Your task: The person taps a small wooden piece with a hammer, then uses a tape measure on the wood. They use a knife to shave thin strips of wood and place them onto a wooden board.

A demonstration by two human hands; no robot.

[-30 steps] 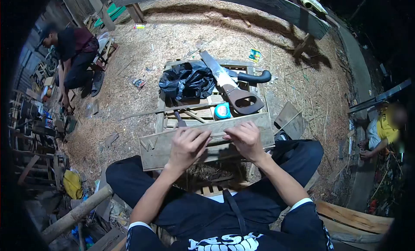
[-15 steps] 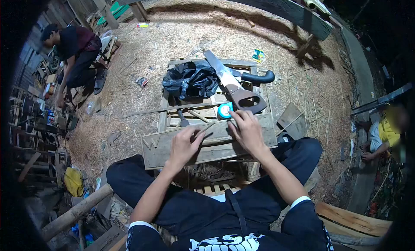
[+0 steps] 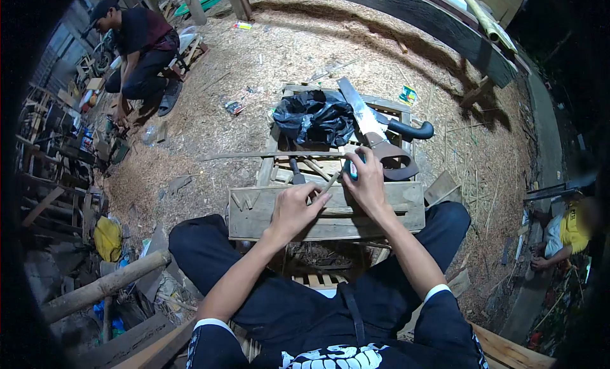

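My left hand (image 3: 293, 211) is closed around a thin wooden stick (image 3: 330, 182) above the wooden bench board (image 3: 254, 224). My right hand (image 3: 370, 186) grips a turquoise tape measure (image 3: 352, 170), partly covered by the fingers. Just beyond that hand lies a handsaw (image 3: 363, 111) with a brown handle, beside a tool with a curved black handle (image 3: 413, 130). A black plastic bag (image 3: 312, 120) rests on the slatted far part of the bench. A dark-handled tool (image 3: 297, 172), perhaps a chisel, lies among wood strips between bag and board.
Wood shavings cover the ground. A person (image 3: 143, 51) crouches at the upper left near piled scrap, and another person in yellow (image 3: 572, 229) is at the right edge. A heavy beam (image 3: 406, 10) spans the far side. A round pole (image 3: 108, 286) juts in at lower left.
My right hand has taken hold of the tape measure, which lay on the bench before. The left hand keeps the stick. The whole view has shifted, so the bench appears farther right.
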